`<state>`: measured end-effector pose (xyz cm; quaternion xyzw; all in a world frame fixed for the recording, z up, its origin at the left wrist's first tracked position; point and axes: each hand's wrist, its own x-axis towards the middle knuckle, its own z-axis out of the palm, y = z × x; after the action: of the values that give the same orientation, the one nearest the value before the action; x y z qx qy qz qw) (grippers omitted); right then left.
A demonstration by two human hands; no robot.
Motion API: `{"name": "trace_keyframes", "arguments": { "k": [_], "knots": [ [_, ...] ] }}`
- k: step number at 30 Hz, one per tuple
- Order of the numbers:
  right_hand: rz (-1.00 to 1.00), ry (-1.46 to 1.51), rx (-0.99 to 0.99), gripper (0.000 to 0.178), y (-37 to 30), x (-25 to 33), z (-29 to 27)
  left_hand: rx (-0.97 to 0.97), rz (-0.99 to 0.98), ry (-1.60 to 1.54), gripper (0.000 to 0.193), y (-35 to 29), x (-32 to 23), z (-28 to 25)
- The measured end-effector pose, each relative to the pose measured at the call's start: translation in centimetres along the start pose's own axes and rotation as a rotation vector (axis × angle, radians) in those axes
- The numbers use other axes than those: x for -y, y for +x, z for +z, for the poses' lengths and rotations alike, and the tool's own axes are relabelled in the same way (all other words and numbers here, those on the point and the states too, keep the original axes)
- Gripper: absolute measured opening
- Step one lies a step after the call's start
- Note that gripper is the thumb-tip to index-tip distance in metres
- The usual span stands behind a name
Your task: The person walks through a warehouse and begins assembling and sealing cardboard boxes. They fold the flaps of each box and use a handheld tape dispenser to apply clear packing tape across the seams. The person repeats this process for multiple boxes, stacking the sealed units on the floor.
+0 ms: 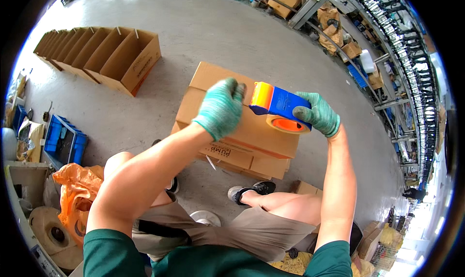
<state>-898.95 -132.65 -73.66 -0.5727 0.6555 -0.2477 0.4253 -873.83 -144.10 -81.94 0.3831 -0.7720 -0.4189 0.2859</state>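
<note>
My right hand [317, 113], in a green knit glove, grips a blue and orange tape dispenser [285, 102]. A tape roll [289, 124] with an orange core sits on its underside, and the orange end points left. Just left of that end is my left hand [224, 107], gloved the same way and slightly blurred. Its fingers are curled together, and whatever they may hold is hidden. Both hands are above a closed brown cardboard box [261, 134], which lies on other flat cardboard in front of my knees.
A row of open cardboard boxes [140, 66] stands on the grey floor at far left. Nearer on the left are a blue crate [77, 143] and an orange plastic bag [80, 180]. Metal racking [387, 104] with boxes runs along the right. My feet flank the box's near side.
</note>
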Motion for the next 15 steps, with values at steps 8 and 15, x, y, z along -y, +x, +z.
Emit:
{"name": "trace_keyframes", "arguments": {
  "k": [8, 15],
  "knots": [
    [0.077, -0.137, 0.04, 0.054, 1.1, 2.9, 0.7, -0.187, -0.555, -0.834, 0.025, 0.8, 7.3, -9.8],
    [0.129, -0.188, 0.058, 0.057, 1.2, 3.5, 0.7, -0.123, -0.638, -0.747, 0.03, 0.9, 10.0, -7.9]
  ]
}}
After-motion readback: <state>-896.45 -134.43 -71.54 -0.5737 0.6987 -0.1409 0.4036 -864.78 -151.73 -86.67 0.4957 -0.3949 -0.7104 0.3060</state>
